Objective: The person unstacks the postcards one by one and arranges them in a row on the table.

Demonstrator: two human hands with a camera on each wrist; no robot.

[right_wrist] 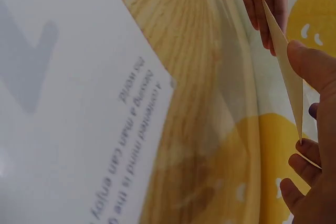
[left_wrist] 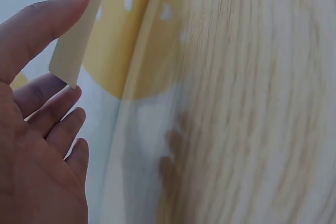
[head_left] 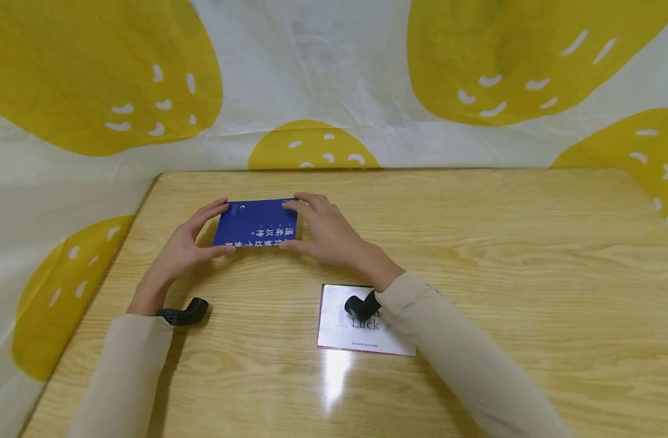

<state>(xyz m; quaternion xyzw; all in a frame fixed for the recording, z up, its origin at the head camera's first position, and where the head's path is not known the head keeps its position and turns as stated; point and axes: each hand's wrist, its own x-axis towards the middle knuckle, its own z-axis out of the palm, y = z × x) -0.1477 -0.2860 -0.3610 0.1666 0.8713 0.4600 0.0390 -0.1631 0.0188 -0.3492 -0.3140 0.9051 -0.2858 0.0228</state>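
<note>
Both hands hold a blue card (head_left: 255, 218) with white printed characters, raised over the far left part of the table. My left hand (head_left: 182, 248) pinches its left end, thumb at the near edge and fingertips at the far corner. At the right end my right hand (head_left: 332, 232) grips it the same way. The card's plain cream underside (left_wrist: 79, 40) shows in the left wrist view, and it appears as a thin cream wedge in the right wrist view. Under my right wrist a white card (head_left: 339, 328) printed "Luck" lies on the table, partly hidden by the sleeve.
The wood-grain table (head_left: 504, 231) extends to the right and toward me. A white cloth (head_left: 334, 67) with large yellow fruit shapes hangs behind the table and down its left side. Black wrist cameras (head_left: 188, 312) are strapped to both wrists.
</note>
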